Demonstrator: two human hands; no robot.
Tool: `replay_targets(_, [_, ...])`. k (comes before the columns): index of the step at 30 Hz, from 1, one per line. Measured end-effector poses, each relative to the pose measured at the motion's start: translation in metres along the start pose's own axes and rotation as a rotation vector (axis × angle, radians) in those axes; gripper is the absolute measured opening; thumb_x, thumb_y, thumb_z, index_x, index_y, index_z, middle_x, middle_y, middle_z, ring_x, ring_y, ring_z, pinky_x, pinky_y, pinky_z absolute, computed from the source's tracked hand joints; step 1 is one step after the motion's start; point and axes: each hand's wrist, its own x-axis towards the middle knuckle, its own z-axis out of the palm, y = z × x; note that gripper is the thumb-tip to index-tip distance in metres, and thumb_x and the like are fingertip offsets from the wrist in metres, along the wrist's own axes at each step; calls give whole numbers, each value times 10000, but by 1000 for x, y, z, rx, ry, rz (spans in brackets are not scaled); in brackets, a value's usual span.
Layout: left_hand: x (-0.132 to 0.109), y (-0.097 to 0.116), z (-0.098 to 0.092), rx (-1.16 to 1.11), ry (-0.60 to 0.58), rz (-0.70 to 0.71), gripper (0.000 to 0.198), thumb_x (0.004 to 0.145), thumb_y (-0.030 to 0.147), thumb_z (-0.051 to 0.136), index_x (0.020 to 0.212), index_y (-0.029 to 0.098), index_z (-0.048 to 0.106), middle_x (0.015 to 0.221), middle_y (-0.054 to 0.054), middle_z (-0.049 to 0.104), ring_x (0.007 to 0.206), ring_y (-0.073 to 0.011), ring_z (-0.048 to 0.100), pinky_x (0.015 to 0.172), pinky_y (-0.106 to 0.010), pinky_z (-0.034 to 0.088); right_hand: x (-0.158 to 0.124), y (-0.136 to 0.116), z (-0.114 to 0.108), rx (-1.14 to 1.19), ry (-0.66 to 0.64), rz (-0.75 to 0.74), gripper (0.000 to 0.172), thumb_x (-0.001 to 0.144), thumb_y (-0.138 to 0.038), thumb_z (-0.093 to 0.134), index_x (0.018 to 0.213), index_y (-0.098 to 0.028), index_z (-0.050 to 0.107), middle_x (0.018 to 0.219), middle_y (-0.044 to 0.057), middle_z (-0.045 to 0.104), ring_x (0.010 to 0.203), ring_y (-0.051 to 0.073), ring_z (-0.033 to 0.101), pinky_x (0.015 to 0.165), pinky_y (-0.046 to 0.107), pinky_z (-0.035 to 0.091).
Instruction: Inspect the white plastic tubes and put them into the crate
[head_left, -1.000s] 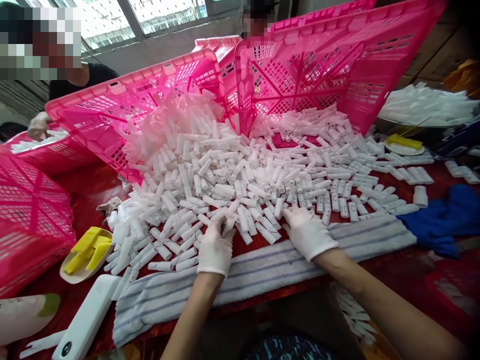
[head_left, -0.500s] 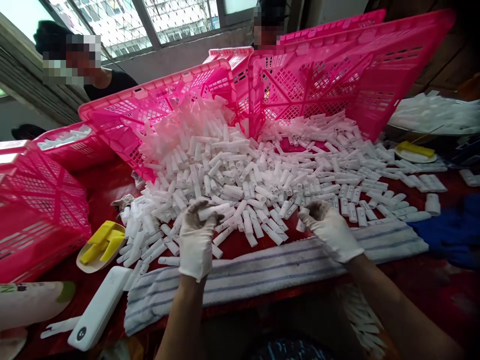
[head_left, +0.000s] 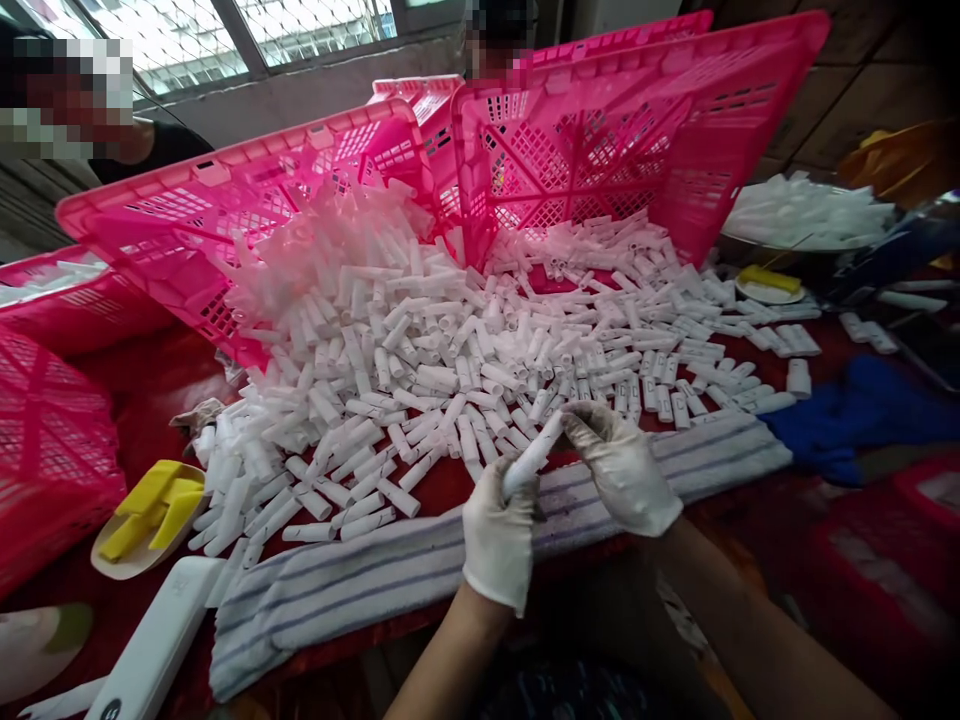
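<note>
My left hand (head_left: 499,535), in a white glove with dirty fingertips, is closed around the lower part of a white plastic tube (head_left: 534,455). The tube slants up to the right. At its upper end, the thumb and fingers of my right hand (head_left: 628,470), gloved the same way, are pinched together; they partly hide that end. Both hands are above a striped towel (head_left: 330,595) along the table's front edge. Behind them spreads a big heap of similar white tubes (head_left: 420,345), some with dark marks.
Pink crates (head_left: 570,130) lie tipped toward me behind the heap, and another pink crate (head_left: 52,440) stands at left. A dish with yellow pieces (head_left: 150,510), a long white device (head_left: 154,640) and a blue cloth (head_left: 862,415) flank the towel. Two people sit beyond the crates.
My hands, apart before with a white piece in each, have come together at one tube. The left hand moved right and down. The view has turned right.
</note>
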Motion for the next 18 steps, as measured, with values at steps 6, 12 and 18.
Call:
replay_targets(6, [12,10,-14,-400,-426,-604,493,797,614,587,769,124,546,489,112,259,339,-6,144,337,-163,154,4,-1,-12,-163,-276,-24,319,689,-493,755,746,-193,660,688,4,603,645,137,535,599,262,484])
replay_targets(12, [17,20,-25,-686,-564,-937,449,925,513,446,798,100,568,489,134,162,331,2,-1,356,-161,151,5,5,-16,-188,-371,-210,168,781,-385,701,775,-223,658,806,14,586,737,153,554,653,271,501])
replay_targets(18, [0,2,-4,-272,-605,-645,507,868,607,463,889,121,606,510,59,406,356,-50,319,413,-190,298,-26,1,-51,-256,-384,-55,232,837,-460,624,907,-239,646,1005,66,659,868,207,633,739,327,548])
